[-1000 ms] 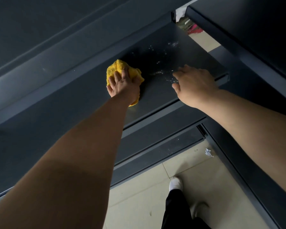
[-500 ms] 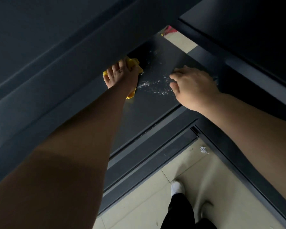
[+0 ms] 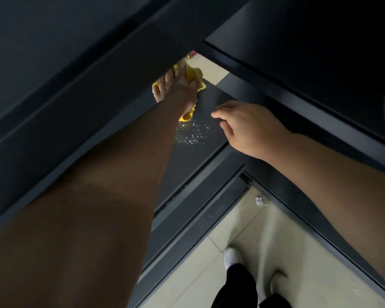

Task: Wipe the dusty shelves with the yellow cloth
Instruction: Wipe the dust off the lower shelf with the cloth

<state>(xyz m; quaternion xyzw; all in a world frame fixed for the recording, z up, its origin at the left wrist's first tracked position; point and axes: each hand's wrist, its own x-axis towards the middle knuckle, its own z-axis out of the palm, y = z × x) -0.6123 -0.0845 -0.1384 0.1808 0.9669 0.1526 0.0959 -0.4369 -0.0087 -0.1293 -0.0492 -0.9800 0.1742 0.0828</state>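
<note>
Shelving (image 3: 76, 90) fills my left side, dark and in shadow. My left hand (image 3: 176, 87) reaches in along the shelf (image 3: 191, 161), fingers stretched out straight and pressing the yellow cloth (image 3: 192, 74) flat onto the surface near the back. Folds of cloth bulge out around the palm. Just right of that wrist, white dust specks (image 3: 193, 136) lie scattered on the shelf. Next is my right hand (image 3: 251, 127), fingers loosely bent and holding nothing, over the shelf's right end. I cannot tell whether it touches. Lower right, a white shoe (image 3: 231, 256) stands on the tiled floor (image 3: 276, 230).
</note>
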